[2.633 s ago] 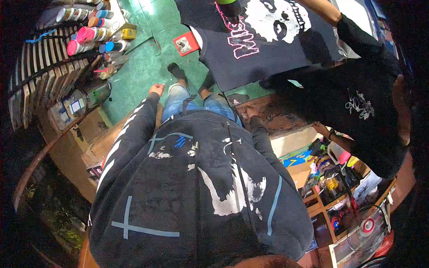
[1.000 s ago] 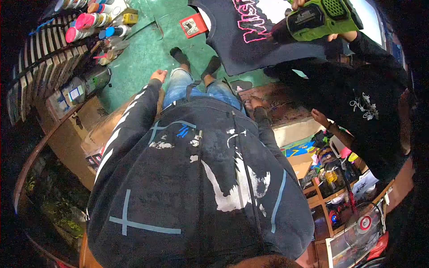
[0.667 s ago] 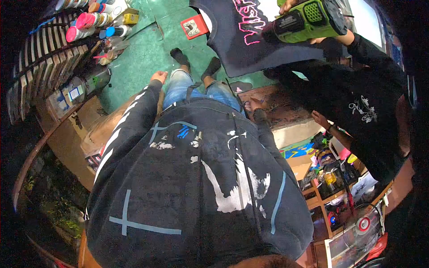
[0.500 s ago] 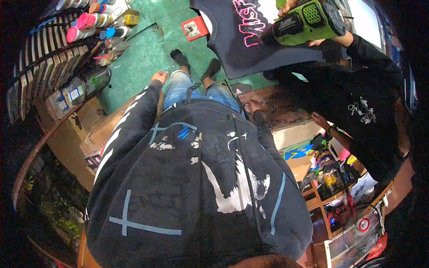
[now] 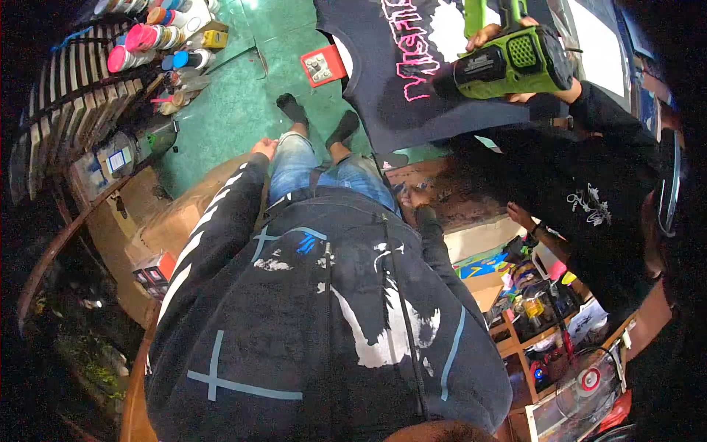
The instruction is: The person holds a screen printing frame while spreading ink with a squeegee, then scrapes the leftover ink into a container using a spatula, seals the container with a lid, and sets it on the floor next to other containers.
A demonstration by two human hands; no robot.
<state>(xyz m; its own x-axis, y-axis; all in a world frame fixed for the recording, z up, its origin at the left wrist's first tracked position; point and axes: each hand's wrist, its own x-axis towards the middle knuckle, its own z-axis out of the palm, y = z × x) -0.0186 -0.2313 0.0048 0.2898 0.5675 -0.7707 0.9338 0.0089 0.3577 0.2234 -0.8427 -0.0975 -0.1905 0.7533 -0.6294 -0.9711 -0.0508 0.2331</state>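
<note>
The left hand (image 5: 264,148) is lowered beside the leg of the blue jeans (image 5: 293,162), its fingers loosely curled; whether anything is held in it cannot be told. The right hand (image 5: 417,197) is lowered by the opposite thigh, near the brown bench (image 5: 460,193), with its fingers partly bent; its grip is too small and shaded to be read. Ahead and to the right, a black T-shirt (image 5: 375,74) is spread flat, marked with pink-outlined lettering (image 5: 412,68) and a white print (image 5: 446,33). Above it, a green-and-black power tool (image 5: 508,65) is gripped by a co-worker's hand (image 5: 482,35), its dark nozzle (image 5: 446,79) turned toward the lettering; whether the cloth is touched cannot be told. A red box (image 5: 324,66) is placed just beside the shirt's neckline. Farther left, lidded jars (image 5: 141,37) are clustered on the green floor (image 5: 228,99), near a slanted row of wooden frames (image 5: 81,110).
</note>
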